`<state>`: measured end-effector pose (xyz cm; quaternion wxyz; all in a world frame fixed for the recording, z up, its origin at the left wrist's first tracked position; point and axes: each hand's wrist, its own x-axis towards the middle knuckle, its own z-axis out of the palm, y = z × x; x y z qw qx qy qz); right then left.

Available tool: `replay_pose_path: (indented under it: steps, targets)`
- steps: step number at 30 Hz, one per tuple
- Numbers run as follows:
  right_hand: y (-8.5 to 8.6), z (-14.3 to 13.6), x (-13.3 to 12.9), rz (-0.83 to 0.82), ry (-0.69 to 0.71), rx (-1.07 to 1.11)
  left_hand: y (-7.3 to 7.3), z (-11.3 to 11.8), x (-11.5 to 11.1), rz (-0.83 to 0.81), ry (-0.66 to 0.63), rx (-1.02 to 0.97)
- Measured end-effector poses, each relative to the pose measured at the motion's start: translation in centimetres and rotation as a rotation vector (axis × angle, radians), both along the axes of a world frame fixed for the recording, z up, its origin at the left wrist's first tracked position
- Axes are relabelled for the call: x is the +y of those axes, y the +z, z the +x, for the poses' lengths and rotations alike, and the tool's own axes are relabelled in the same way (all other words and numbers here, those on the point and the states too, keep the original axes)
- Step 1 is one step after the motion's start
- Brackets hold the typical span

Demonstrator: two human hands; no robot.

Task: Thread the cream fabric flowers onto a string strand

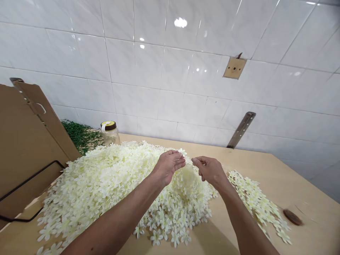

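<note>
A large heap of white and pale-yellow artificial flowers [106, 180] covers the left and middle of the table. Above its right side, my left hand [170, 163] pinches a single artificial flower [182, 151] at its fingertips. My right hand [209, 169] is just to the right, its thumb and index finger pressed together, a small gap away from the left fingertips. Anything between those right fingers is too small to make out. Beyond my right wrist lies a smaller spread of similar flowers [252, 198].
A clear jar with a brown and yellow lid [108, 126] stands behind the heap, beside green netted strands [81, 136]. Cardboard [29, 141] and a black wire frame [32, 179] are at the left. A round brown item [292, 217] lies right. A metal bracket [241, 130] rises against the tiled wall.
</note>
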<state>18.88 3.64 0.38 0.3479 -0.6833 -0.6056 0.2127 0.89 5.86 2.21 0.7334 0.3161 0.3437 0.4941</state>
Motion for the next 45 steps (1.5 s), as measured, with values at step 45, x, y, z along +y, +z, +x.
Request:
replay_pose_path:
  steps: [45]
  targets:
    - [2.5,0.0,-1.5,0.002,0.239,0.537,-0.3,0.5,-1.6,0.104,-0.261,0.183]
